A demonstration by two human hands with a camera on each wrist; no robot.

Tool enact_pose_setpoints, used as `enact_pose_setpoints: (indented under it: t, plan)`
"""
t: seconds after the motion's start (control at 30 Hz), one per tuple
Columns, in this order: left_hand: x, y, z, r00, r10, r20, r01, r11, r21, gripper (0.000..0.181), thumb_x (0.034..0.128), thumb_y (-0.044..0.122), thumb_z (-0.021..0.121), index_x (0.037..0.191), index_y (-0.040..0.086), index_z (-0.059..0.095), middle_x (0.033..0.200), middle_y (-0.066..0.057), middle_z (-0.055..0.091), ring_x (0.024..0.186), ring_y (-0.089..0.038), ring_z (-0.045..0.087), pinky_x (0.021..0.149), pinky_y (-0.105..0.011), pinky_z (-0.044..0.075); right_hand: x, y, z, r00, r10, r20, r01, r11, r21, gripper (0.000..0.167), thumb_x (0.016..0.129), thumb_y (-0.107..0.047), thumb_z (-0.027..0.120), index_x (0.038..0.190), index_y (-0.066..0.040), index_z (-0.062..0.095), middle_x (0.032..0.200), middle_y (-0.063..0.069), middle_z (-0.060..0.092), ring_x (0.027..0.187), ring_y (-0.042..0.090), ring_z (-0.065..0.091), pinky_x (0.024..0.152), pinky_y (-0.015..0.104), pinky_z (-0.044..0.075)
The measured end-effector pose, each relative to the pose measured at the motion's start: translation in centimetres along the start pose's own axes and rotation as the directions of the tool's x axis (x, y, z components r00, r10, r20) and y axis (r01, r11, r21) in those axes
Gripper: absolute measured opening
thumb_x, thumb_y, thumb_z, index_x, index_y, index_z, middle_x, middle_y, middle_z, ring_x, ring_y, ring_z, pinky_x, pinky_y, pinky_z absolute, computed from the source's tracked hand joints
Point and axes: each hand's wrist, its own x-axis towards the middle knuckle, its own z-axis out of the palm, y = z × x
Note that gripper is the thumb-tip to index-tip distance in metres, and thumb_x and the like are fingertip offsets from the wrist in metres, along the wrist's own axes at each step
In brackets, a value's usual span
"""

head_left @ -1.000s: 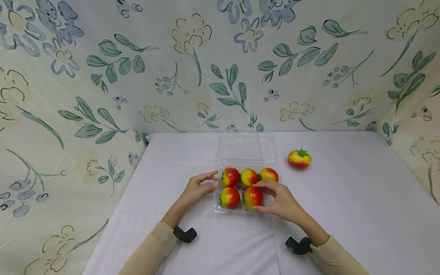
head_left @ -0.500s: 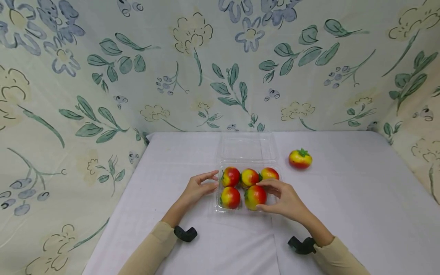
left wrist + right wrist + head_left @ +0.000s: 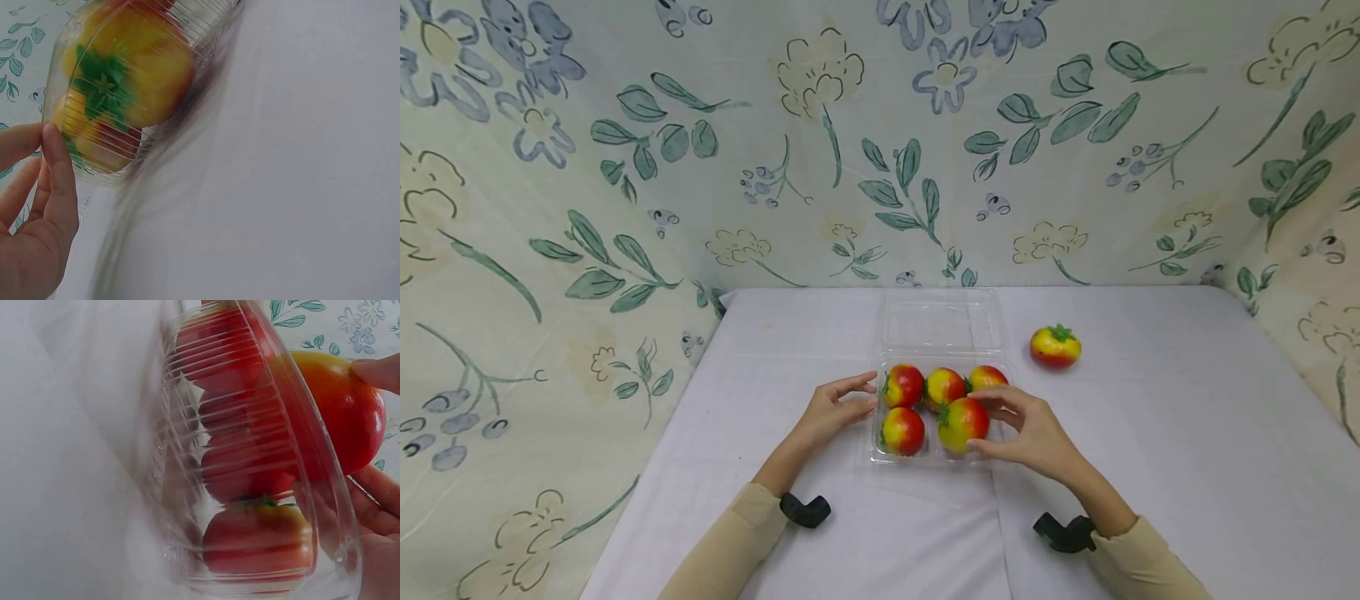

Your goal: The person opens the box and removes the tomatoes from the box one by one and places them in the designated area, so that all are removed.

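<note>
Right hand (image 3: 1040,433) has its grip round a fruit (image 3: 962,425) over the near right of the clear box (image 3: 895,459), probably side-on to dodge the other fruits (image 3: 903,431). Left hand (image 3: 823,418), fingers relaxed, touches the box's left side, likely steadying it. Lid (image 3: 936,325) lies open behind; worktop (image 3: 1150,433) side edges well off, decent elbow room.

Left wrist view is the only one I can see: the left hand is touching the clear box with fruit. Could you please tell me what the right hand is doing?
Observer: It holds a red-yellow fruit, as the head view shows.
Operator: Thank you. Is it fully lifted out?
Observer: I cannot tell; in the right wrist view, part of it shows beyond the rim of the box.
Operator: And does anything lie outside?
Observer: Yes, a loose fruit lies to the right of the open lid.
</note>
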Motion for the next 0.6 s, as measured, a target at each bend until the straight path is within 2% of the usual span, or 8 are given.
enact_pose_setpoints:
  t: [0.17, 0.4, 0.6]
  plan:
    - [0.0, -0.1, 0.0, 1.000, 0.009, 0.004, -0.009, 1.000, 0.009, 0.050, 0.0921, 0.012, 0.073, 0.140, 0.007, 0.059, 0.120, -0.016, 0.060, 0.092, -0.015, 0.068, 0.085, -0.031, 0.057, -0.1, 0.2, -0.2, 0.999, -0.029, -0.015, 0.029, 0.999, 0.017, 0.055, 0.073, -0.006, 0.089, 0.123, -0.005, 0.063, 0.122, 0.009, 0.063, 0.109, 0.023, 0.061, 0.095, 0.026, 0.051]
    - [-0.1, -0.1, 0.1, 1.000, 0.016, -0.008, -0.016, 1.000, 0.008, 0.047, 0.0926, 0.012, 0.072, 0.138, 0.008, 0.061, 0.117, -0.014, 0.061, 0.092, -0.016, 0.068, 0.084, -0.031, 0.058, -0.2, 0.3, -0.6, 0.999, -0.051, -0.012, 0.052, 0.996, 0.071, 0.057, 0.073, 0.000, 0.087, 0.124, -0.002, 0.061, 0.123, 0.013, 0.061, 0.113, 0.009, 0.058, 0.094, 0.021, 0.050]
    - [-0.1, 0.0, 0.1, 1.000, 0.020, -0.006, -0.020, 1.000, 0.018, 0.047, 0.0931, 0.012, 0.072, 0.138, 0.008, 0.060, 0.117, -0.013, 0.062, 0.092, -0.015, 0.068, 0.084, -0.030, 0.058, -0.2, 0.3, -1.0, 0.998, -0.055, -0.004, 0.055, 0.991, 0.120, 0.059, 0.074, 0.004, 0.085, 0.126, 0.001, 0.059, 0.126, 0.017, 0.058, 0.114, 0.008, 0.057, 0.095, 0.020, 0.050]
